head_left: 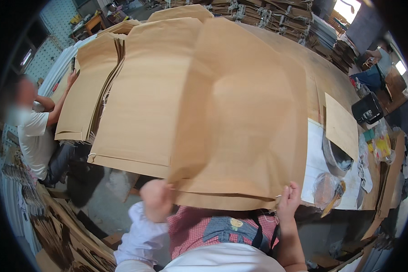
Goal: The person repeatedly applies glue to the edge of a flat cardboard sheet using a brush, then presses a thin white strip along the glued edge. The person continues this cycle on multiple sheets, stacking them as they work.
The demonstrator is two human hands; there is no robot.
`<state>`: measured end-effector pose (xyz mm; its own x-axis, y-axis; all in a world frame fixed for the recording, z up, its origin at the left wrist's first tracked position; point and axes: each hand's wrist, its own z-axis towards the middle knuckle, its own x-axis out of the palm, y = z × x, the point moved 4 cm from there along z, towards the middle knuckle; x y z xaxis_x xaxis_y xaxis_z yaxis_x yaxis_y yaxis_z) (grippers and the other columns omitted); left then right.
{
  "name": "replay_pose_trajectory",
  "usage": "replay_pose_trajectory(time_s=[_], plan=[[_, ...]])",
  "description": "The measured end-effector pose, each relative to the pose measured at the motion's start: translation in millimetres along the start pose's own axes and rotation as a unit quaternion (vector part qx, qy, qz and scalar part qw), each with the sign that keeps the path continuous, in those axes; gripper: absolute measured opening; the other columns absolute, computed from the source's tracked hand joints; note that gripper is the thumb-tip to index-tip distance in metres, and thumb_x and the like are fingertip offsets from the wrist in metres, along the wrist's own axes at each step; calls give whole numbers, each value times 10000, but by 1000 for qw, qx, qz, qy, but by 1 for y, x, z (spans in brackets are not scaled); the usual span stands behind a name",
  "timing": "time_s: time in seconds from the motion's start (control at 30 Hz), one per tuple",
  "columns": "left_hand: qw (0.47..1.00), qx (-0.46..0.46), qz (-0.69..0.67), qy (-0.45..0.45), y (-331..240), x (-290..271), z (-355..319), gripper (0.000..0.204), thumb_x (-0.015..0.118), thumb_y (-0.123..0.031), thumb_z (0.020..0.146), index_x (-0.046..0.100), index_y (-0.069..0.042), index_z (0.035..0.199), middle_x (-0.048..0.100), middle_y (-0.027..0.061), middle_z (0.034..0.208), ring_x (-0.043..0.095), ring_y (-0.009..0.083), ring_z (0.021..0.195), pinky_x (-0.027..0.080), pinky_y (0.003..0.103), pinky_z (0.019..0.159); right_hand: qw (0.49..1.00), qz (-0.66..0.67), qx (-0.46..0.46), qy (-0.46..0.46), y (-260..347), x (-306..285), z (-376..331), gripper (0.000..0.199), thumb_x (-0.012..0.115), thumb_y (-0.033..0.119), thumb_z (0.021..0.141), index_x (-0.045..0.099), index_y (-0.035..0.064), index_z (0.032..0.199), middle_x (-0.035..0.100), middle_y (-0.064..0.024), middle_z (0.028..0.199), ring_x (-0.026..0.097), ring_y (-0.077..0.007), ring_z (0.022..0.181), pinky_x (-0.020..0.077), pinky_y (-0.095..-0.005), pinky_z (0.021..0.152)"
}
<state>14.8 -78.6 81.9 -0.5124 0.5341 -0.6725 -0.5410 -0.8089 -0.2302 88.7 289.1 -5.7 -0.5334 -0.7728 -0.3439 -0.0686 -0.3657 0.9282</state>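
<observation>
A large brown paper sack point(245, 113) stretches across the table in front of me, its folded bottom edge toward my body. My left hand point(157, 200), blurred by motion, is closed at the sack's near left corner. At the near right corner my right hand point(289, 199) pinches the paper beside a bit of white thread. To the left, partly under this sack, lies another flat paper sack point(145, 90) with stitched thread at its near corner. Farther left a thick stack of sacks point(86, 90) shows its layered edges.
A co-worker point(36, 131) stands at the left, a hand on the stack. Right of my sack are a bowl point(337, 156) partly covered by a paper sheet point(341, 122), a brush point(334, 199) and a black container point(367, 109). Bundled sacks point(276, 18) are piled behind the table.
</observation>
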Motion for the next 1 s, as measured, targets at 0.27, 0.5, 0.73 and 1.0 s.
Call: replay_pose_trajectory(time_s=[0.27, 0.5, 0.73, 1.0], plan=[[928, -356, -76, -85, 225, -82, -28, 225, 526, -167, 960, 592, 14, 843, 495, -38, 698, 404, 46, 615, 330, 212, 533, 921, 180, 50, 342, 90, 195, 24, 236, 476, 72, 936, 457, -15, 1155, 609, -77, 772, 584, -105, 682, 469, -251, 581], [873, -478, -84, 46, 393, -73, -63, 199, 588, -150, 904, 643, 41, 881, 613, 10, 737, 527, 83, 678, 425, 245, 614, 847, 232, 195, 437, 101, 258, -3, 411, 552, 110, 898, 406, -35, 1255, 579, -61, 776, 527, -110, 594, 437, -245, 519], [939, -309, 105, -111, 231, -71, -19, 260, 597, -170, 917, 594, 42, 1067, 629, 121, 970, 590, 195, 827, 482, 296, 755, 798, 11, 22, 602, 79, 42, -5, 287, 644, 175, 862, 642, 4, 1093, 652, -95, 915, 613, -171, 804, 493, -290, 722], [916, 101, -203, 332, -39, 69, -47, 68, 682, -97, 702, 624, -69, 722, 582, 72, 718, 569, 267, 695, 448, 383, 629, 789, -606, -78, 65, 13, -184, 36, 446, 555, -81, 742, 613, 92, 1149, 592, -147, 947, 581, -343, 869, 468, -374, 793]])
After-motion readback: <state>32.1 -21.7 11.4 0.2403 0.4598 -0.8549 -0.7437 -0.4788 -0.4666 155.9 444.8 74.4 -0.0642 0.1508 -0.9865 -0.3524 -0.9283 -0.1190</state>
